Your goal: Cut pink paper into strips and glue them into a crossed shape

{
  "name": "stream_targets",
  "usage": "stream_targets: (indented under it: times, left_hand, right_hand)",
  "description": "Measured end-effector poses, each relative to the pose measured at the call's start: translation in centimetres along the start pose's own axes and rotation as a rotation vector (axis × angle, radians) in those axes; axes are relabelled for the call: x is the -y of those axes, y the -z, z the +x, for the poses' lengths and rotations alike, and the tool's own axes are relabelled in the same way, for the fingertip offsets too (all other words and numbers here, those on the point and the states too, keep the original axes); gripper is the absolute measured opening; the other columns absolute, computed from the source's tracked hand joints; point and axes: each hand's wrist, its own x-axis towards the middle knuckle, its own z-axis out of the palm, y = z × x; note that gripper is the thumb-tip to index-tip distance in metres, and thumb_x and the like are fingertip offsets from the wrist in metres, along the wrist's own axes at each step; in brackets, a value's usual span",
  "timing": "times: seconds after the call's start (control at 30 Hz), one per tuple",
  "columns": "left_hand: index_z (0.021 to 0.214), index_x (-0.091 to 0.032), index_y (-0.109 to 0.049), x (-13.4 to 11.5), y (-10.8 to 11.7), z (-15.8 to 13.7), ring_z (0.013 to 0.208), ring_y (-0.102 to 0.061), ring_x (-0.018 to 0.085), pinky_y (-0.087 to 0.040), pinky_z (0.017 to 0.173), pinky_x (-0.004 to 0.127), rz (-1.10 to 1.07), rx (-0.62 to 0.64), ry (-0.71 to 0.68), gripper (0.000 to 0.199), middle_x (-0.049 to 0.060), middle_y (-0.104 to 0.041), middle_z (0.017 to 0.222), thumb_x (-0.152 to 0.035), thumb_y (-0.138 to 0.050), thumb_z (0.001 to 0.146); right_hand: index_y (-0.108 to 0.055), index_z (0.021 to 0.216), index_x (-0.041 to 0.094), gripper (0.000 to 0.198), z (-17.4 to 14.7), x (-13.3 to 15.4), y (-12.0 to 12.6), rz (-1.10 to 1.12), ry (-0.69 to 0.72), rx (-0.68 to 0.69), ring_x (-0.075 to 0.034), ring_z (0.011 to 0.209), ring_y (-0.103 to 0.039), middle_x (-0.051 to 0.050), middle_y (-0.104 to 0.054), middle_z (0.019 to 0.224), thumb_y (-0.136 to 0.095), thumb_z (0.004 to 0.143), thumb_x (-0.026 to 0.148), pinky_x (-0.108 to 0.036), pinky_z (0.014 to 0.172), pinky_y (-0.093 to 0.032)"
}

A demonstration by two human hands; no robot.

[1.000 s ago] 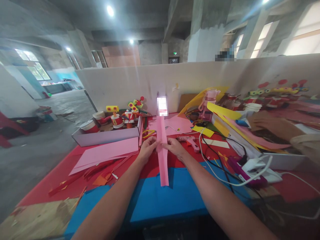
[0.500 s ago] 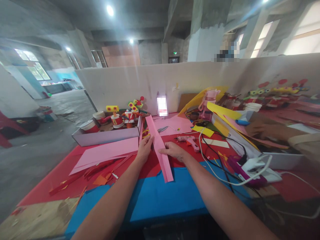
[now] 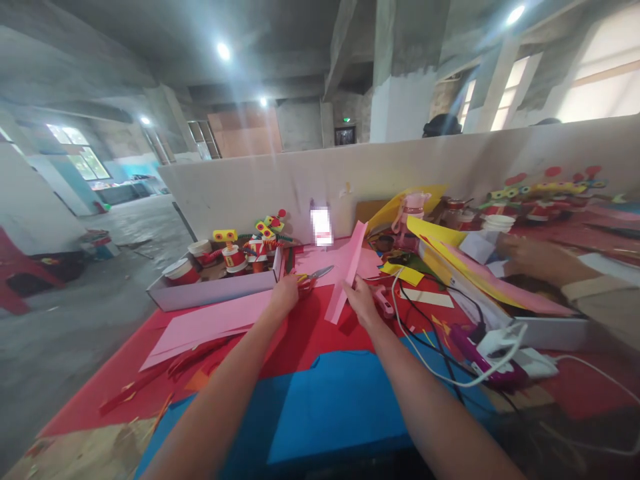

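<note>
Pinching its edge, the right hand [image 3: 361,301] holds a likely light, creasable pink paper strip [image 3: 351,260]; left hand [image 3: 284,298], grip unclear.

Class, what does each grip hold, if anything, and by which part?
The right grip holds the pink strip by its right edge, toward the near end. The left grip is at the handles of the scissors; whether it holds them is unclear.

Craft workshop, concrete pillar [image 3: 413,47], red-covered worktable [image 3: 300,343], scissors [image 3: 321,273], glue gun [image 3: 384,302], pink paper sheets [image 3: 205,328]
</note>
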Motion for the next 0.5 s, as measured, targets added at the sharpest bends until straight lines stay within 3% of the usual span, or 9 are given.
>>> stream_targets:
  times: [0.1, 0.3, 0.4, 0.5]
  left_hand:
    - [0.098, -0.021, -0.065, -0.4, -1.0, 2.0, 0.097, -0.065, 0.028, -0.044, 0.083, 0.034, 0.122, 0.126, 0.017, 0.021, 0.013, -0.071, 0.094, -0.019, -0.065, 0.078]
    - [0.101, -0.019, -0.059, -1.6, -1.1, 3.9, 0.096, -0.065, 0.03, -0.044, 0.077, 0.033, 0.235, 0.208, 0.036, 0.028, 0.014, -0.069, 0.096, -0.019, -0.067, 0.074]
    - [0.109, -0.019, -0.056, -1.8, 0.5, 4.0, 0.091, -0.065, 0.027, -0.044, 0.072, 0.031, 0.163, 0.156, 0.019, 0.043, 0.01, -0.068, 0.093, -0.012, -0.067, 0.068]
    - [0.109, -0.02, -0.056, -1.5, 2.1, 2.9, 0.071, -0.063, 0.02, -0.041, 0.062, 0.026, -0.121, 0.021, 0.075, 0.051, 0.0, -0.062, 0.073, -0.005, -0.064, 0.061]
  right_hand:
    - [-0.064, 0.098, 0.019, 0.036, 0.2, 0.2, 0.3, -0.012, 0.011, -0.025, -0.024, 0.083, -0.064, -0.005, -0.072, 0.085, -0.06, 0.074, 0.045, -0.033, 0.072, -0.05]
    - [-0.064, 0.097, 0.019, 0.036, 0.4, 1.5, 0.9, -0.002, 0.037, -0.147, -0.023, 0.084, -0.065, -0.007, -0.073, 0.092, -0.06, 0.076, 0.047, -0.031, 0.075, -0.049]
    - [-0.064, 0.096, 0.018, 0.037, 0.3, 1.9, 1.0, 0.021, 0.039, -0.159, -0.023, 0.083, -0.065, -0.007, -0.072, 0.091, -0.06, 0.076, 0.049, -0.031, 0.074, -0.049]
    - [-0.064, 0.091, 0.017, 0.039, 0.5, 1.7, 0.9, 0.002, 0.033, -0.144, -0.022, 0.078, -0.062, -0.005, -0.071, 0.083, -0.059, 0.076, 0.052, -0.03, 0.07, -0.047]
